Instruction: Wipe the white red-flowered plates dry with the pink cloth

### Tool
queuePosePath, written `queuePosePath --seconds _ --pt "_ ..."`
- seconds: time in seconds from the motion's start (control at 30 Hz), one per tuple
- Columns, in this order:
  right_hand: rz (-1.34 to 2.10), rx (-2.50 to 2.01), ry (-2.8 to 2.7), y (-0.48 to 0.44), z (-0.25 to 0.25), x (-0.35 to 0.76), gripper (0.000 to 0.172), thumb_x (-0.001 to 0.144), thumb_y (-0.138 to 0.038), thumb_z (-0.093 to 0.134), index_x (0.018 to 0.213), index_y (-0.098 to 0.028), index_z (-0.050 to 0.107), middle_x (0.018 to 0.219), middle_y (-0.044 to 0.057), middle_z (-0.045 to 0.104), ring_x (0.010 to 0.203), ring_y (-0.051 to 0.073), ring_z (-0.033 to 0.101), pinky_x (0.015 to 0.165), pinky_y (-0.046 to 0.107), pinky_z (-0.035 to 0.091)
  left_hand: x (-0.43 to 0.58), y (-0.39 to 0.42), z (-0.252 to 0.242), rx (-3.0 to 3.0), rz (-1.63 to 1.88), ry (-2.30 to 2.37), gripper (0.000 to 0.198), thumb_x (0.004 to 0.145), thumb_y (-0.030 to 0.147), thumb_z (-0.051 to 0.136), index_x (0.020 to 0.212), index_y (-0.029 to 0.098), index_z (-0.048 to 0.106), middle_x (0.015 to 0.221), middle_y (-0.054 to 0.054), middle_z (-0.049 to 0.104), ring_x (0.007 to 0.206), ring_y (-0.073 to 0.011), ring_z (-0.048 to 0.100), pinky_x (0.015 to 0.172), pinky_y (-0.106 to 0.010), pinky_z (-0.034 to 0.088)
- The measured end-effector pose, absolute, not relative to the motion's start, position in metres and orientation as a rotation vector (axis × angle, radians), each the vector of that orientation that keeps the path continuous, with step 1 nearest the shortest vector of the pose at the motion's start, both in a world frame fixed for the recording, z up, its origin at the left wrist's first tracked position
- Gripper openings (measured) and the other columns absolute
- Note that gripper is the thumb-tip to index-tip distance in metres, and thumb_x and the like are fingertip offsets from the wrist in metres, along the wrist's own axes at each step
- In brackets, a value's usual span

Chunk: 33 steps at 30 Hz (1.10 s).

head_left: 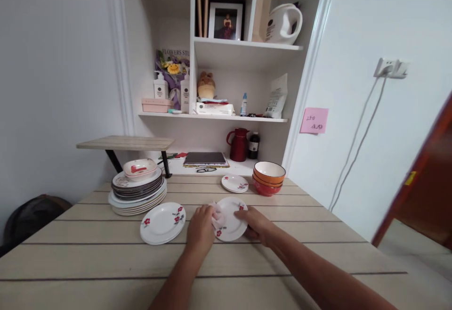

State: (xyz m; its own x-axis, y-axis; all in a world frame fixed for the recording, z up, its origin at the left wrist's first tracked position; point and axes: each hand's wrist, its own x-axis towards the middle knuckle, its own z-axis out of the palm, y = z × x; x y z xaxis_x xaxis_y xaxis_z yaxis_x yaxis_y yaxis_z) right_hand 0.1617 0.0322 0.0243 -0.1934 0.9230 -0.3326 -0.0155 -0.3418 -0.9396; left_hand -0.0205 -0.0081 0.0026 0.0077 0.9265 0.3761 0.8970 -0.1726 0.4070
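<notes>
In the middle of the head view, my right hand (257,225) grips the right edge of a white plate (233,225) with red flowers, thumb on top. The plate is tilted toward me over the table. My left hand (202,225) is closed on a crumpled pale pink cloth (219,216), which touches the plate's left side. Left of my hands lies a short stack of matching flowered plates (162,224). Beyond the held plate rests another small stack of flowered plates (235,183).
A tall plate stack (139,193) topped by a square dish (140,168) stands at left beside a small raised shelf (125,143). Stacked orange and red bowls (269,178) sit at right. Behind are a laptop (206,159), glasses (206,170), a red jug (239,145) and a dark bottle (254,145).
</notes>
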Motion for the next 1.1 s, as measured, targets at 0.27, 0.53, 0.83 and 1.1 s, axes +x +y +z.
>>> queuePosePath --seconds 0.27,0.53,0.83,1.1 --pt "1.479 -1.363 -0.776 0.076 0.022 0.192 0.024 0.094 -0.031 0.046 0.088 -0.012 0.058 0.067 0.002 0.060 0.048 0.009 0.052 0.042 0.020 0.043 -0.017 -0.006 0.005 2.222 0.788 2.015 0.035 0.074 -0.005 0.041 0.091 0.020 0.059 0.103 -0.006 0.061 0.097 -0.0200 0.050 0.081 -0.031 0.033" --pt "1.431 -1.370 -0.619 0.116 0.021 0.168 0.036 0.092 -0.035 0.057 0.123 -0.017 0.055 0.123 0.009 0.057 0.104 0.022 0.060 0.087 0.044 0.052 -0.018 -0.003 0.005 2.093 0.845 2.002 0.034 0.075 -0.004 0.042 0.091 0.021 0.059 0.103 -0.004 0.063 0.099 -0.0189 0.052 0.085 -0.029 0.035" --pt "1.352 -1.305 -0.707 0.130 0.017 0.154 0.040 0.081 -0.043 0.068 0.105 -0.026 0.040 0.069 -0.003 0.064 0.045 0.009 0.057 0.042 0.017 0.044 -0.020 0.005 -0.004 1.973 0.995 1.911 0.034 0.071 -0.003 0.042 0.087 0.022 0.059 0.102 -0.004 0.064 0.100 -0.0203 0.054 0.086 -0.030 0.037" --pt "1.199 -1.315 -0.805 0.118 0.012 0.158 0.037 0.087 -0.034 0.054 0.117 -0.028 0.032 0.064 -0.007 0.054 0.046 0.011 0.058 0.044 0.022 0.047 -0.015 0.004 -0.001 1.981 0.974 1.879 0.035 0.071 -0.002 0.042 0.091 0.021 0.060 0.104 -0.004 0.064 0.102 -0.0212 0.052 0.089 -0.032 0.037"
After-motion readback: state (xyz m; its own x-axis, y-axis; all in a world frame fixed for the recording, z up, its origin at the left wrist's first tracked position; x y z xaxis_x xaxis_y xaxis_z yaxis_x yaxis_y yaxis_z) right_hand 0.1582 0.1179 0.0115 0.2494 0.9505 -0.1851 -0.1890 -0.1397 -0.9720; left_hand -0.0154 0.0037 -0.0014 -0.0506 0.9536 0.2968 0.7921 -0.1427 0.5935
